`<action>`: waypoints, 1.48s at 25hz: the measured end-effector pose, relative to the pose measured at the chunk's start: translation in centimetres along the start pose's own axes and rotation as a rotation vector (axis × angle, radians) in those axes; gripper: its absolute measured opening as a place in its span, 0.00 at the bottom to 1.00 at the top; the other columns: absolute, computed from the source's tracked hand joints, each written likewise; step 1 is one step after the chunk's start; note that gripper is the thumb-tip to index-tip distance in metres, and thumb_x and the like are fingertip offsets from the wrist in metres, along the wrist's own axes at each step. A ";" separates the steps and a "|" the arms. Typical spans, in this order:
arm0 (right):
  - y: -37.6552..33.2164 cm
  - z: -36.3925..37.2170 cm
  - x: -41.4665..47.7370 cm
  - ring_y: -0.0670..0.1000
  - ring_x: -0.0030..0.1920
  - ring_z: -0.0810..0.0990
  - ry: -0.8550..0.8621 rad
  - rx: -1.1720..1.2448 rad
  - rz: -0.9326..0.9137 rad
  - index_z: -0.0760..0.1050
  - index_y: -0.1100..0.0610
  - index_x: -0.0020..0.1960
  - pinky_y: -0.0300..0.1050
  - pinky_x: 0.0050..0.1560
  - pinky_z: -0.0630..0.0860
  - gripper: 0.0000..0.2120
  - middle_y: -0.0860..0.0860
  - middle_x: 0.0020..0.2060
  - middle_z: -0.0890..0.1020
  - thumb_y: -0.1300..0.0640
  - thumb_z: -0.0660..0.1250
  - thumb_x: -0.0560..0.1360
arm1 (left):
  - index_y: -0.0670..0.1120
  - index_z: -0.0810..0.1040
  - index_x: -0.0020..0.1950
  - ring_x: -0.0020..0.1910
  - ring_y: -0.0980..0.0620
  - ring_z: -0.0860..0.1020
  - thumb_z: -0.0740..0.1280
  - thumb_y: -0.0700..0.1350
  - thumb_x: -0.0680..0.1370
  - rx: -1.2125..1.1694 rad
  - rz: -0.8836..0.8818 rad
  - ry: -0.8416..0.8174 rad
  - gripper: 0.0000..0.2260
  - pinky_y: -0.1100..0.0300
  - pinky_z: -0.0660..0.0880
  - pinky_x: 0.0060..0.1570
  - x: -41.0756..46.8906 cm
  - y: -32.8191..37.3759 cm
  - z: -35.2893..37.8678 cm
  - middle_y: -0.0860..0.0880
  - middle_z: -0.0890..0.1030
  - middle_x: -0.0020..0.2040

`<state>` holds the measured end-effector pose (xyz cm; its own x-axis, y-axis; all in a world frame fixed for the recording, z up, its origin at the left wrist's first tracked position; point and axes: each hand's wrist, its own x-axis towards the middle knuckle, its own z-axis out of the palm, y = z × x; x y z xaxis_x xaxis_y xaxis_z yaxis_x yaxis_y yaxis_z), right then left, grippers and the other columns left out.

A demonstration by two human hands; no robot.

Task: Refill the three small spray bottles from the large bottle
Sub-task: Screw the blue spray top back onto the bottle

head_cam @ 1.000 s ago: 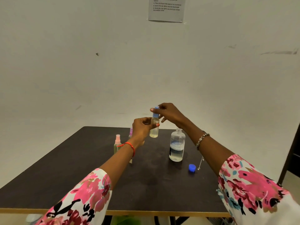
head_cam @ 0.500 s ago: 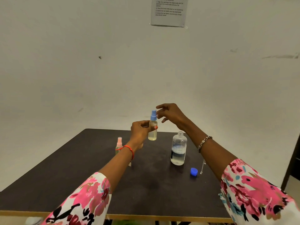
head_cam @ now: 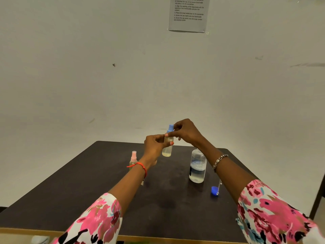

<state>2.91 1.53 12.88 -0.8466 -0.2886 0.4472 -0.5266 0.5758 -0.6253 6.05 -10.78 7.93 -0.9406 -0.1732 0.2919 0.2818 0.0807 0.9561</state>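
Observation:
My left hand (head_cam: 154,147) holds a small clear spray bottle (head_cam: 167,150) with pale liquid upright in the air above the table. My right hand (head_cam: 186,131) pinches that bottle's blue spray top (head_cam: 170,128). A second small bottle with a pink top (head_cam: 133,159) stands on the table, left of my left wrist. The large clear bottle (head_cam: 197,169), uncapped and partly filled, stands on the table to the right. Its blue cap (head_cam: 214,190) lies near it. A third small bottle is hidden behind my left hand.
The dark table (head_cam: 88,191) has a light wooden front edge. A thin chain hangs from my right wrist bracelet (head_cam: 219,160) beside the blue cap. A printed sheet (head_cam: 189,14) is taped to the wall. A dark object stands at the far right edge.
My right hand let go of the blue spray top half a second ago and has now closed on it again. My left hand has kept the small bottle raised.

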 end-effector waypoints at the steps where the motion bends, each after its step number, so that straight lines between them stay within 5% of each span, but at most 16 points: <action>1: 0.0 0.1 0.0 0.48 0.29 0.74 0.003 -0.025 0.020 0.78 0.65 0.42 0.34 0.29 0.69 0.14 0.56 0.32 0.78 0.53 0.72 0.69 | 0.39 0.77 0.59 0.58 0.43 0.77 0.72 0.39 0.70 0.001 0.004 -0.003 0.18 0.55 0.73 0.55 0.0 -0.1 0.0 0.40 0.80 0.58; 5: 0.0 0.0 0.1 0.49 0.35 0.77 -0.076 0.086 0.024 0.79 0.65 0.50 0.35 0.33 0.73 0.13 0.58 0.45 0.81 0.56 0.70 0.71 | 0.38 0.77 0.58 0.58 0.42 0.77 0.71 0.39 0.70 0.003 -0.015 0.007 0.17 0.53 0.73 0.56 -0.1 -0.4 -0.3 0.41 0.80 0.58; 9: 0.1 0.4 0.0 0.48 0.29 0.72 0.001 0.005 0.044 0.78 0.67 0.40 0.36 0.28 0.68 0.17 0.56 0.32 0.77 0.51 0.74 0.67 | 0.38 0.78 0.57 0.55 0.46 0.78 0.72 0.38 0.70 -0.007 -0.006 -0.014 0.17 0.58 0.72 0.53 -0.3 -0.7 -0.3 0.41 0.81 0.56; 13: 0.5 0.2 0.2 0.48 0.35 0.75 -0.094 0.096 0.035 0.79 0.63 0.49 0.38 0.34 0.72 0.13 0.58 0.47 0.82 0.54 0.71 0.70 | 0.38 0.77 0.59 0.57 0.43 0.77 0.71 0.38 0.71 -0.022 -0.025 -0.009 0.17 0.56 0.72 0.54 -0.3 -0.5 -0.3 0.41 0.80 0.58; 16: 0.6 0.6 0.2 0.48 0.29 0.71 -0.038 0.018 0.071 0.79 0.66 0.42 0.37 0.31 0.69 0.16 0.58 0.35 0.78 0.52 0.73 0.68 | 0.38 0.77 0.58 0.57 0.43 0.78 0.71 0.37 0.70 -0.020 -0.014 -0.009 0.17 0.57 0.72 0.53 -0.3 -0.7 -0.3 0.41 0.80 0.57; 20: 0.5 0.4 0.2 0.46 0.33 0.74 -0.151 0.044 0.071 0.79 0.66 0.48 0.35 0.33 0.71 0.15 0.57 0.41 0.80 0.54 0.71 0.70 | 0.38 0.78 0.57 0.52 0.48 0.78 0.71 0.37 0.70 -0.045 -0.018 -0.014 0.16 0.59 0.72 0.51 -0.5 -0.9 -0.3 0.40 0.81 0.56; 24: 0.9 0.9 0.4 0.47 0.27 0.69 -0.072 -0.058 0.115 0.76 0.65 0.36 0.36 0.30 0.66 0.18 0.56 0.28 0.73 0.49 0.73 0.67 | 0.38 0.78 0.57 0.51 0.49 0.78 0.71 0.36 0.70 -0.049 -0.016 -0.017 0.16 0.59 0.72 0.51 -0.5 -1.1 -0.3 0.41 0.81 0.55; 29: 0.6 0.5 -0.1 0.47 0.30 0.72 -0.128 0.045 0.059 0.80 0.65 0.45 0.36 0.33 0.70 0.14 0.56 0.36 0.79 0.53 0.70 0.71 | 0.39 0.78 0.57 0.52 0.48 0.78 0.72 0.37 0.70 -0.062 -0.027 -0.025 0.16 0.58 0.73 0.52 -0.3 -1.4 -0.3 0.43 0.81 0.54; 32: 0.4 0.9 -0.5 0.47 0.25 0.66 -0.054 -0.005 0.026 0.76 0.63 0.32 0.36 0.30 0.63 0.14 0.53 0.24 0.71 0.54 0.72 0.70 | 0.40 0.79 0.56 0.52 0.48 0.78 0.72 0.39 0.70 -0.060 -0.020 0.000 0.15 0.56 0.74 0.52 -0.2 -2.0 -0.1 0.43 0.82 0.54; 37: 1.4 3.2 -0.8 0.46 0.23 0.61 0.140 -0.032 -0.046 0.63 0.54 0.22 0.30 0.24 0.64 0.23 0.50 0.20 0.64 0.55 0.73 0.69 | 0.41 0.81 0.52 0.48 0.50 0.80 0.72 0.40 0.69 -0.017 0.046 0.060 0.12 0.64 0.74 0.46 -0.1 -3.1 0.7 0.45 0.83 0.47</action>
<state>2.61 0.10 9.63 -0.8011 -0.2074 0.5614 -0.5604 0.5892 -0.5820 5.18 -10.30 4.94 -0.9138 -0.2287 0.3357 0.3276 0.0734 0.9419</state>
